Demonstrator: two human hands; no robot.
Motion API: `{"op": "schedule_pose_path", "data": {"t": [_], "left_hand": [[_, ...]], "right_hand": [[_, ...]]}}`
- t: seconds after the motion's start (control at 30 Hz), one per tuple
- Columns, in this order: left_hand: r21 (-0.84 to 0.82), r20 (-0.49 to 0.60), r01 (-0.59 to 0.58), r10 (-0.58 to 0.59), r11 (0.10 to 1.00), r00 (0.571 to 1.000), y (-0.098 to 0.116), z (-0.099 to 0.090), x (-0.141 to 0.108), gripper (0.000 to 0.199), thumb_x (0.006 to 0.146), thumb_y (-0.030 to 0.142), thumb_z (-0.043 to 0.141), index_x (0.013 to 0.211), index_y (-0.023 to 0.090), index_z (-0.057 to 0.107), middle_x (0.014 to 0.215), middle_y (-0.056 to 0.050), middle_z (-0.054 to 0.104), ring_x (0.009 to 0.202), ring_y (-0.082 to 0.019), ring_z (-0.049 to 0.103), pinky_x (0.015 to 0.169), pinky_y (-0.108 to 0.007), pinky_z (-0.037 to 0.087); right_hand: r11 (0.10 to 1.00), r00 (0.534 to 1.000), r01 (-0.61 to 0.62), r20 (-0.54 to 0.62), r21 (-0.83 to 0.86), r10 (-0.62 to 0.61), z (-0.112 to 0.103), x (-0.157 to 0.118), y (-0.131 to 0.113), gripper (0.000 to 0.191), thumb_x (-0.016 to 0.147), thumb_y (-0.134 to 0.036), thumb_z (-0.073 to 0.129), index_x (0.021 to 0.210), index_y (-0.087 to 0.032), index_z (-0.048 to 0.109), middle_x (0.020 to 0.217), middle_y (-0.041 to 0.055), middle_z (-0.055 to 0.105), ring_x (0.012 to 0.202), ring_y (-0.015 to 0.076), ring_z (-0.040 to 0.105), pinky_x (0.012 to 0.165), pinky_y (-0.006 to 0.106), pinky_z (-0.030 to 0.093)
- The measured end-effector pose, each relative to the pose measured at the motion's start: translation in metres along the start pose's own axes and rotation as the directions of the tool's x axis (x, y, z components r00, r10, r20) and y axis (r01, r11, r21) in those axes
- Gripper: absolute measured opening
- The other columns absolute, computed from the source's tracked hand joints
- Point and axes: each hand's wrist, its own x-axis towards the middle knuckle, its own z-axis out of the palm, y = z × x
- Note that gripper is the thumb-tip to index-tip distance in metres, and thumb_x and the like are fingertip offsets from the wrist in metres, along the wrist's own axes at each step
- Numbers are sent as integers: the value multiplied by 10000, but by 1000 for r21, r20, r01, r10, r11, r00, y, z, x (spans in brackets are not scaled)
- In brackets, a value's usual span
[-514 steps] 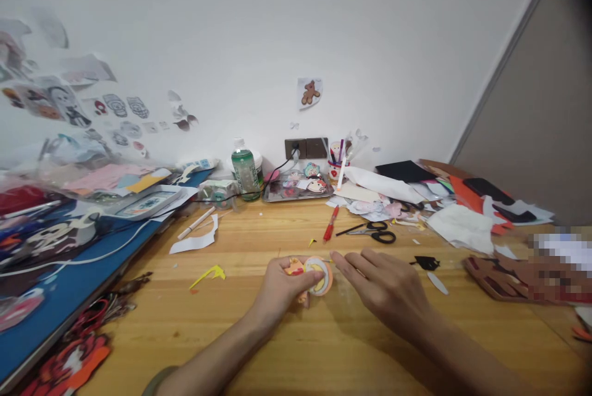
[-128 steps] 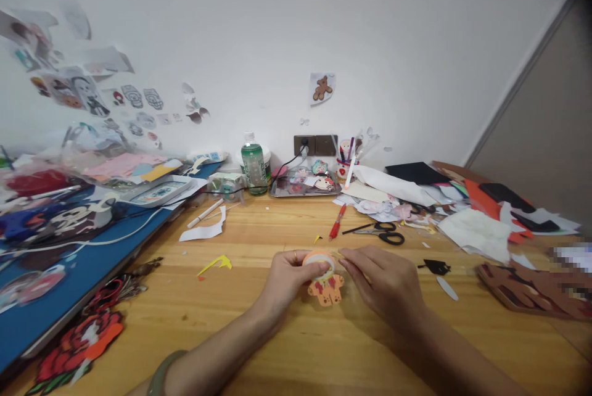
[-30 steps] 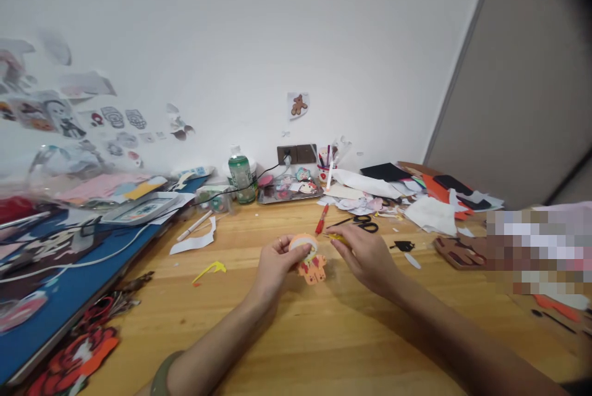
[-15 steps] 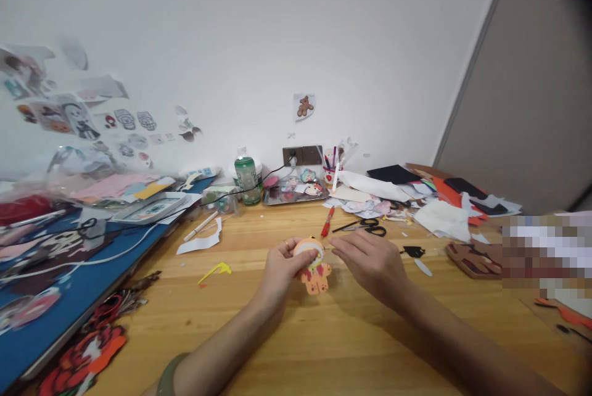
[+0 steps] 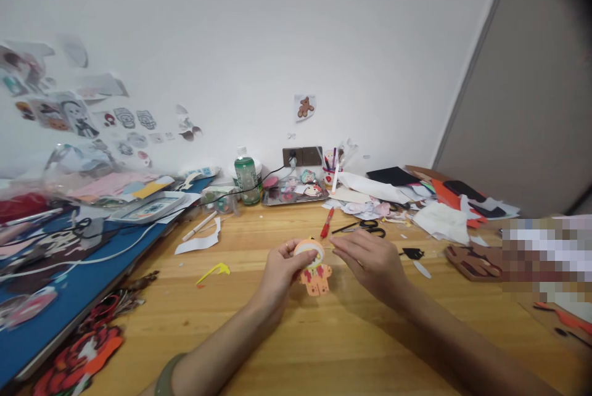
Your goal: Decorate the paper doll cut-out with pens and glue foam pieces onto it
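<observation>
An orange paper figure point(image 5: 317, 285) with a white and yellow head part is pinched between the thumb and fingers of my left hand point(image 5: 283, 268), above the middle of the wooden table point(image 5: 277, 346). Just right of its head is my right hand point(image 5: 372, 260), fingers pressed together at the tips; whatever they pinch is too small to make out. Beyond the hands lie a red pen point(image 5: 327, 223) and black scissors point(image 5: 372, 229). A black paper piece point(image 5: 413, 253) rests right of my right hand.
A yellow paper strip point(image 5: 213, 272) and a white scrap point(image 5: 201, 240) lie to the left. A green bottle point(image 5: 248, 177) and a metal tray point(image 5: 296, 198) stand by the wall. Paper scraps point(image 5: 441, 220) pile up at the back right; a cluttered blue board point(image 5: 60, 316) covers the left.
</observation>
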Motion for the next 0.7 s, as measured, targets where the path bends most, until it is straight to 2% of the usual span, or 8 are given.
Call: {"op": "schedule_pose_path", "data": {"t": [0.13,0.3,0.47,0.7], "left_hand": [[14,4,-13,13,1000,1000,-3,1,0,248,582,228,741,747,107,602,659,-11,628,557,-86,553,552,-193,448],[-1,9,27,-27,1000,1000,-5,2,-1,243,552,221,757,686,113,586,634,-13,636,532,-88,551,542,-199,448],[-8,19,37,-37,999,999,-3,2,-2,235,561,217,752,695,107,594,640,-21,640,535,-93,560,548,-207,457],[-18,50,14,-13,1000,999,-4,0,-2,193,587,182,740,698,102,604,653,-25,650,551,-87,567,566,-203,462]], "right_hand": [[998,1000,27,6,-63,-27,-1,2,-5,163,823,-176,525,898,-140,665,783,64,677,701,152,576,640,261,441],[989,999,36,16,-144,-34,0,2,-8,184,815,-133,511,923,-143,659,783,54,681,698,148,583,640,256,434],[990,999,41,13,-135,-40,0,0,-9,207,791,-92,513,932,-159,650,840,34,688,725,156,591,650,268,442],[986,997,66,-19,-153,-70,-3,1,-11,199,789,-73,502,888,-149,657,789,35,694,672,144,592,612,250,432]]}}
